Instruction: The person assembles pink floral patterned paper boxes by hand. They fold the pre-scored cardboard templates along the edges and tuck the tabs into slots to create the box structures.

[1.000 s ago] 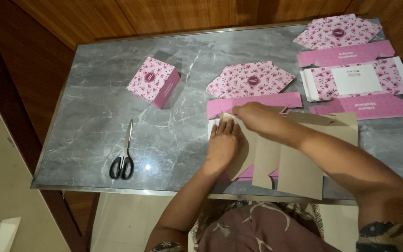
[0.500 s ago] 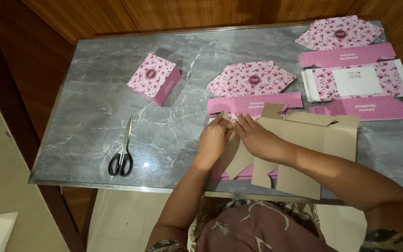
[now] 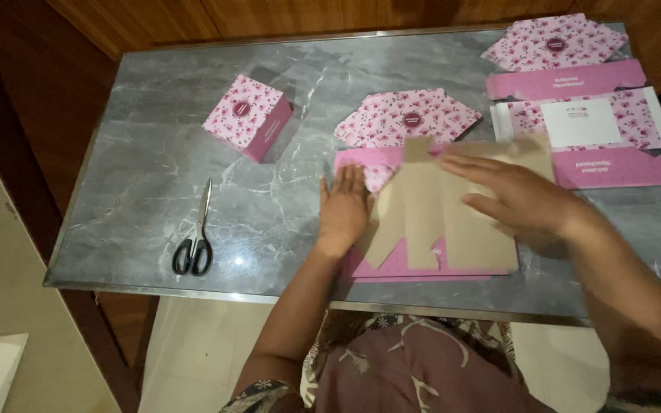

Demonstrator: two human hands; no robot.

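Note:
A flat pink floral box cutout (image 3: 411,122) lies on the grey marble table (image 3: 147,176) in front of me, partly folded so its brown cardboard underside (image 3: 437,222) faces up. My left hand (image 3: 343,205) presses flat on the cutout's left edge, fingers together. My right hand (image 3: 516,197) lies spread over the folded brown panel, pressing it down. Neither hand grips anything.
A folded pink floral box (image 3: 248,117) stands at the back left. Black-handled scissors (image 3: 196,239) lie near the front left edge. A second unfolded pink cutout (image 3: 587,107) lies flat at the back right. Wooden panelling runs behind the table.
The brown panels have been folded over further onto the cutout. My right hand moved right across the cardboard; my left hand flattened onto the left edge.

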